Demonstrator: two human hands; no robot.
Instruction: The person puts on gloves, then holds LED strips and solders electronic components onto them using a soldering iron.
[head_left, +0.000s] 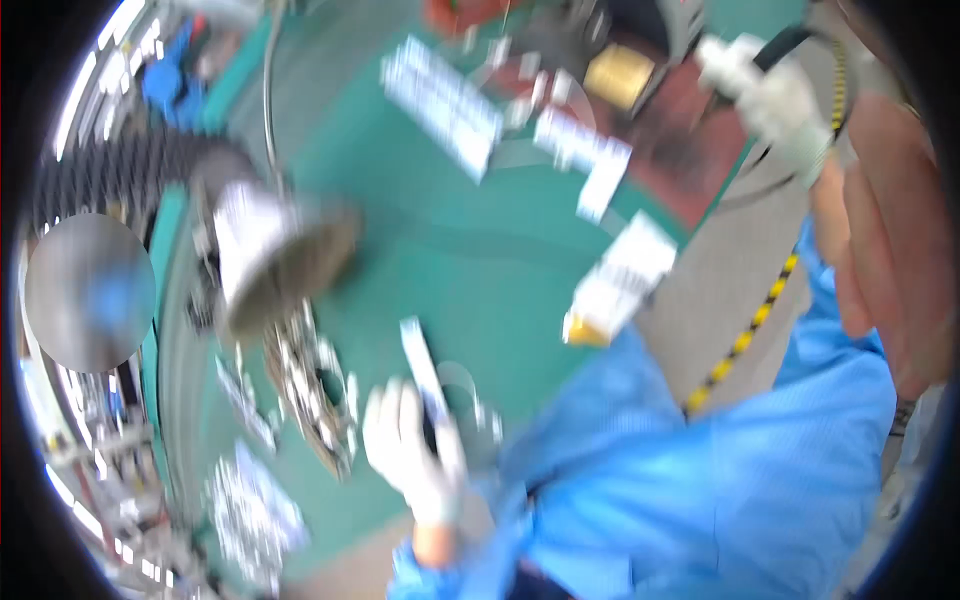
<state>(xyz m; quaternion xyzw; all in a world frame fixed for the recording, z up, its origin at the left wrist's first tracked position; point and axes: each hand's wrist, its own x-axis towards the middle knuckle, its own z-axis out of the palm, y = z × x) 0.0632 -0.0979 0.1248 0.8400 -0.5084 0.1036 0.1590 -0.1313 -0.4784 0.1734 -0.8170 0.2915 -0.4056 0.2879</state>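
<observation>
Strip (pixel 418 352) near the tabletop's (pixel 505 255) near edge looks light, stiff, best pinched by its sides. Left hand's (pixel 405 440) fingers reach over it; whether either it or the right hand (pixel 775 105) grips, I cannot tell.

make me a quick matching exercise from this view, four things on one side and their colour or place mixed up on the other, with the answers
Things
1. left hand
2. ribbed hose
3. striped cord
4. right hand

Colours and places
a. yellow and black, beyond the edge of the green work surface
b. white-gloved, beside a curved black thing
c. white-gloved, at one end of a narrow pale strip
d. dark, leading to the wide-mouthed hood

Right pairs: 1-c, 2-d, 3-a, 4-b
</observation>
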